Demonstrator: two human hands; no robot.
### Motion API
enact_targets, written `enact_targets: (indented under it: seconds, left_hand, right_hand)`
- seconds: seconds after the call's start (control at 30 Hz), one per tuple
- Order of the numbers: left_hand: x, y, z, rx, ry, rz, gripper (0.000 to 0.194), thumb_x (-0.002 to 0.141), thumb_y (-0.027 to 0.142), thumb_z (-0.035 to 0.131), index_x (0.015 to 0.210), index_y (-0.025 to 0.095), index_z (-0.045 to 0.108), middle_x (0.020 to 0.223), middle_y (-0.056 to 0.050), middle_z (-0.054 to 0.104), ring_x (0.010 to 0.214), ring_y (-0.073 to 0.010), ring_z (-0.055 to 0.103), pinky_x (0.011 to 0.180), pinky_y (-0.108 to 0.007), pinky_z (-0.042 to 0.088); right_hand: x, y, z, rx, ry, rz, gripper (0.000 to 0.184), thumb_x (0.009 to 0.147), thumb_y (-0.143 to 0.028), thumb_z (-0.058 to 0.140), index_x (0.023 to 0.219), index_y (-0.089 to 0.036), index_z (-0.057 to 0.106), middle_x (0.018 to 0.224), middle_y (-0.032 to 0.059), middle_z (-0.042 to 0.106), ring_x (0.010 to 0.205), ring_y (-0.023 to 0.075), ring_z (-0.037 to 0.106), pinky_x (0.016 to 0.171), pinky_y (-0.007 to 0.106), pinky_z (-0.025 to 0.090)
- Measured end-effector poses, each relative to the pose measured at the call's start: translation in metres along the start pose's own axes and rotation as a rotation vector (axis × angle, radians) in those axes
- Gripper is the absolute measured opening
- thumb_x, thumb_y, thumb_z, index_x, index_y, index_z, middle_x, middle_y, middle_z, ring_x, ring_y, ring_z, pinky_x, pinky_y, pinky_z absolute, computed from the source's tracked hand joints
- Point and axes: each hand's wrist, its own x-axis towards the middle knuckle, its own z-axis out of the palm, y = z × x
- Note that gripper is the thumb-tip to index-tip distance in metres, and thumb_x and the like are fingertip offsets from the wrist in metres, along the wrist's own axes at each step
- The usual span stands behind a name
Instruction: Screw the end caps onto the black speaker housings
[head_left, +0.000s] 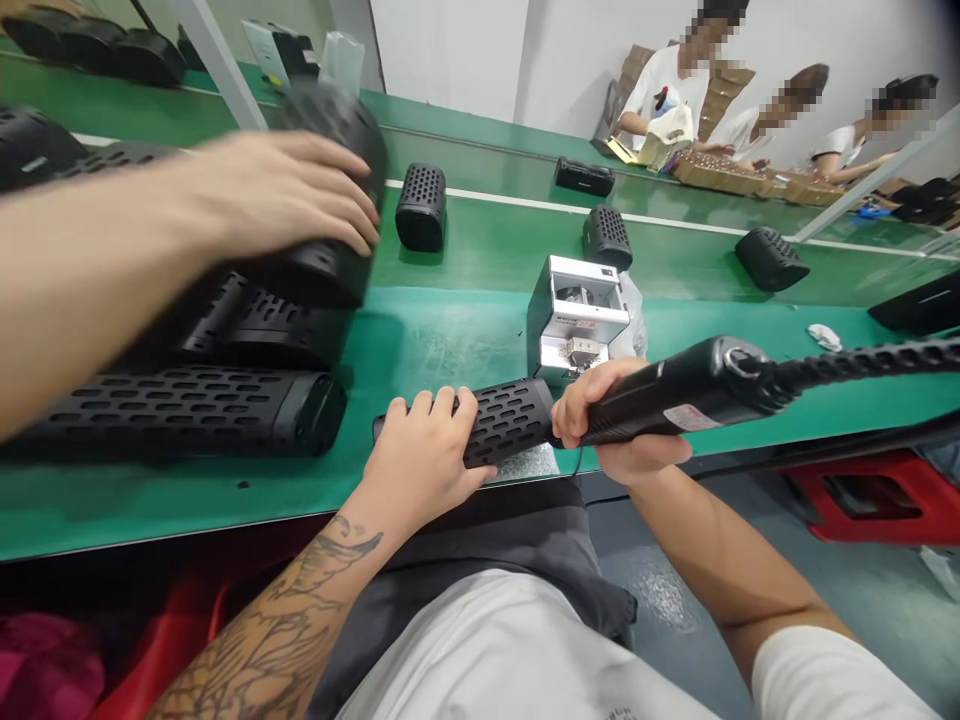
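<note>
My left hand (424, 450) is wrapped over a black perforated housing (514, 420) lying at the bench's front edge. In my right hand (637, 458) is a black electric screwdriver (686, 385), held nearly level with its coiled cord running off to the right. The screwdriver's front end meets the housing's right end; the bit is hidden by my fingers. Just behind stands a silver screw feeder (581, 320). Another person's hand (292, 190) reaches in from the left onto a larger black housing (337, 265), blurred by motion.
More black housings (172, 410) are stacked on the left of the green bench (442, 335). Beyond, single housings (421, 207) stand on a green conveyor belt (510, 245). Across it sit several people by cardboard trays (720, 172). A red stool (877, 500) is at right.
</note>
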Motion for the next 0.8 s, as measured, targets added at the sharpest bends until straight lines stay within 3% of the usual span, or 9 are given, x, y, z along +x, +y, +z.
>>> enact_targets:
  seconds: [0.17, 0.37, 0.47, 0.63, 0.73, 0.8]
  left_hand:
    - [0.002, 0.001, -0.003, 0.018, -0.038, -0.007, 0.084, 0.098, 0.066, 0.098, 0.158, 0.014, 0.071, 0.14, -0.024, 0.084, 0.121, -0.0461, 0.079, 0.098, -0.054, 0.057]
    - [0.001, 0.0, -0.001, -0.001, -0.009, 0.007, 0.083, 0.098, 0.065, 0.098, 0.159, 0.014, 0.071, 0.139, -0.025, 0.083, 0.123, -0.0467, 0.078, 0.101, -0.056, 0.057]
    - [0.001, -0.002, 0.0, -0.033, -0.002, -0.004, 0.086, 0.096, 0.062, 0.102, 0.159, 0.012, 0.072, 0.138, -0.026, 0.084, 0.123, -0.0481, 0.08, 0.101, -0.058, 0.059]
    - [-0.001, -0.001, 0.008, -0.077, 0.075, -0.017, 0.09, 0.092, 0.059, 0.107, 0.163, 0.014, 0.075, 0.142, -0.026, 0.086, 0.126, -0.0501, 0.083, 0.107, -0.06, 0.064]
    - [-0.009, -0.007, 0.019, -0.081, 0.166, 0.005, 0.095, 0.091, 0.056, 0.107, 0.17, 0.015, 0.073, 0.162, -0.031, 0.081, 0.14, -0.0551, 0.081, 0.118, -0.068, 0.064]
    - [-0.02, -0.018, 0.027, -0.099, 0.233, 0.038, 0.096, 0.093, 0.052, 0.106, 0.174, 0.018, 0.069, 0.172, -0.032, 0.076, 0.149, -0.0568, 0.078, 0.127, -0.073, 0.062]
  right_hand:
    - [-0.004, 0.004, -0.004, -0.027, -0.047, 0.036, 0.065, 0.09, -0.095, 0.093, 0.108, -0.033, 0.089, 0.066, -0.0028, 0.075, 0.04, 0.016, 0.061, 0.048, 0.034, 0.059]
    - [-0.001, -0.003, 0.0, -0.088, -0.011, 0.109, 0.072, 0.08, -0.1, 0.098, 0.094, -0.032, 0.08, 0.06, -0.0048, 0.071, 0.036, 0.0171, 0.058, 0.046, 0.038, 0.062]
    - [0.003, -0.013, 0.002, -0.104, 0.034, 0.099, 0.074, 0.082, -0.1, 0.098, 0.094, -0.029, 0.081, 0.059, -0.0029, 0.072, 0.037, 0.0202, 0.06, 0.044, 0.039, 0.061]
    - [0.039, -0.019, -0.028, -0.188, 0.283, -0.119, 0.076, 0.088, -0.105, 0.085, 0.108, -0.032, 0.084, 0.06, -0.0054, 0.068, 0.037, 0.0208, 0.058, 0.042, 0.037, 0.054]
    - [0.067, -0.002, -0.053, -0.322, 0.468, -0.251, 0.078, 0.085, -0.105, 0.089, 0.108, -0.03, 0.082, 0.062, -0.0062, 0.068, 0.043, 0.0193, 0.062, 0.045, 0.034, 0.053]
    - [0.078, 0.012, -0.064, -0.39, 0.491, -0.238, 0.081, 0.086, -0.107, 0.087, 0.104, -0.028, 0.078, 0.062, -0.0063, 0.067, 0.043, 0.0181, 0.062, 0.046, 0.033, 0.052]
